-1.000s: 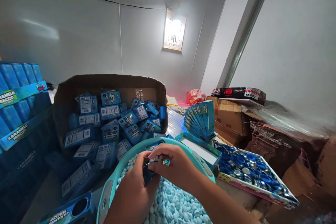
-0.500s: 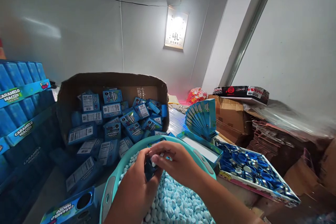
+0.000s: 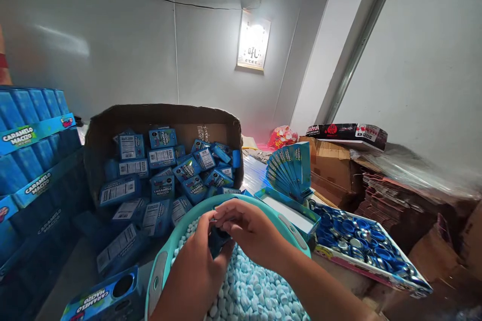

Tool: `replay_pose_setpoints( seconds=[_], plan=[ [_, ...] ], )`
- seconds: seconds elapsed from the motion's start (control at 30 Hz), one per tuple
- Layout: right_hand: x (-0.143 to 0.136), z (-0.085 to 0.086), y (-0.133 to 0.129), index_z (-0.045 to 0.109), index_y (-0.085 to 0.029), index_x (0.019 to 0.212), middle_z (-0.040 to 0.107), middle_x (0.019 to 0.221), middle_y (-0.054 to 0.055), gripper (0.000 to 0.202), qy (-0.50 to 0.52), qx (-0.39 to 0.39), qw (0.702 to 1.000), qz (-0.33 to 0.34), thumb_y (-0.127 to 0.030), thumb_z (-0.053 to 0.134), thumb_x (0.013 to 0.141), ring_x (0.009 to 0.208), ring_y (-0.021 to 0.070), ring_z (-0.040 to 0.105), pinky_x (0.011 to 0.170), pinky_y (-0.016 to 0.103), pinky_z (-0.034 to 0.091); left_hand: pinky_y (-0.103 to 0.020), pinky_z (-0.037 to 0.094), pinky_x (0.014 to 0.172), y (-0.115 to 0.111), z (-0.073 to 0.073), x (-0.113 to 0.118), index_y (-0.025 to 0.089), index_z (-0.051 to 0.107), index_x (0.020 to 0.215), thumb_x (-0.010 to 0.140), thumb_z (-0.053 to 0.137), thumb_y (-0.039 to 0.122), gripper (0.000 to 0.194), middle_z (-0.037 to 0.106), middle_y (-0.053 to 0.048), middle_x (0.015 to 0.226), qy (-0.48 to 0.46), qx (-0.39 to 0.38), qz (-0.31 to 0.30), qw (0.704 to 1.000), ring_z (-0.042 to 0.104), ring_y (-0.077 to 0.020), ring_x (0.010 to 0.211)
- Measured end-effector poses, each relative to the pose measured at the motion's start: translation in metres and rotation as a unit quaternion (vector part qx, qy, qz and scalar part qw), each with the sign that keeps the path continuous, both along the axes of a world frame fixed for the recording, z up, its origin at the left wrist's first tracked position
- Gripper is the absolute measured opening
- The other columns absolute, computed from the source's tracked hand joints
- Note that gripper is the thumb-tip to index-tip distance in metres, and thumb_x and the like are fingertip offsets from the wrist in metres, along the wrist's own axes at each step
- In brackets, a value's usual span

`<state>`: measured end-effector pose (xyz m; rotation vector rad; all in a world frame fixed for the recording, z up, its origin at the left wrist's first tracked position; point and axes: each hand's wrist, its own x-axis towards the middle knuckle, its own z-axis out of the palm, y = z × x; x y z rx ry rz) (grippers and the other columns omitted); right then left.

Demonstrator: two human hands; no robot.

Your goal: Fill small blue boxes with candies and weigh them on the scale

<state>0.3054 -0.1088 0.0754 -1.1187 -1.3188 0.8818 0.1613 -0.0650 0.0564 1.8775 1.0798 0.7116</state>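
My left hand point(image 3: 203, 256) is wrapped round a small dark blue box point(image 3: 217, 242), mostly hidden by my fingers. Over its top, my right hand point(image 3: 254, 228) has its fingers curled together, and whatever they hold is out of sight. Both hands are above a turquoise tub point(image 3: 160, 266) with a large heap of pale blue round candies point(image 3: 259, 291). Close to the tub's lower left lies a blue box point(image 3: 109, 293) with round holes in its side, printed "Caramelo Macizo".
A large cardboard box point(image 3: 109, 115) behind the tub holds many blue printed boxes point(image 3: 161, 188). Stacked display packs point(image 3: 37, 130) rise at left. To the right are a turquoise tray point(image 3: 289, 210), fanned printed cards point(image 3: 289, 168) and a box of blue rings and lids point(image 3: 361, 243).
A white candy seen at my right fingertips over the blue box is no longer visible. My right fingers have curled slightly lower; the left hand keeps its grip.
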Motion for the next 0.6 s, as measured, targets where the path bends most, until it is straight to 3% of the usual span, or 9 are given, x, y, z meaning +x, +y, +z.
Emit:
replay_pose_setpoints(
  seconds=[0.2,0.37,0.5,0.6],
  plan=[
    [-0.004,0.0,-0.002,0.064,-0.021,0.107,0.071,0.109,0.004,0.029,-0.029,0.004,1.0,0.0,-0.007,0.063,0.081,0.105,0.0168,0.069,0.094,0.032,0.055,-0.035,0.054,0.087,0.002,-0.006,0.001,0.026,0.054,0.135,0.085,0.061,0.032,0.051,0.074,-0.009,0.12,-0.026,0.007,0.002,1.0,0.072,-0.0277,0.105],
    [0.001,0.008,-0.005,0.068,-0.021,0.107,0.066,0.11,0.005,0.023,-0.149,0.077,0.986,-0.026,-0.01,0.062,0.088,0.105,0.0167,0.065,0.096,0.033,0.053,-0.036,0.055,0.088,0.002,-0.007,-0.002,0.024,0.05,0.139,0.086,0.062,0.036,0.055,0.074,-0.01,0.119,-0.063,0.001,-0.023,0.998,0.072,-0.0276,0.106],
    [0.011,0.012,-0.009,0.067,-0.022,0.116,0.063,0.119,0.006,0.022,-0.215,0.089,0.972,-0.01,-0.02,0.063,0.095,0.112,0.0175,0.062,0.101,0.035,0.05,-0.035,0.056,0.078,0.0,-0.002,-0.006,0.026,0.041,0.149,0.089,0.061,0.048,0.067,0.069,-0.011,0.129,-0.093,-0.003,0.045,0.995,0.073,-0.0257,0.096],
    [0.019,0.01,-0.01,0.064,-0.025,0.124,0.061,0.131,0.006,0.031,-0.219,0.1,0.97,-0.019,-0.02,0.065,0.093,0.125,0.0192,0.056,0.11,0.037,0.045,-0.039,0.056,0.087,-0.002,0.001,-0.007,0.03,0.04,0.15,0.09,0.057,0.053,0.066,0.065,-0.009,0.135,-0.14,0.005,0.082,0.987,0.071,-0.0254,0.1]
  ],
)
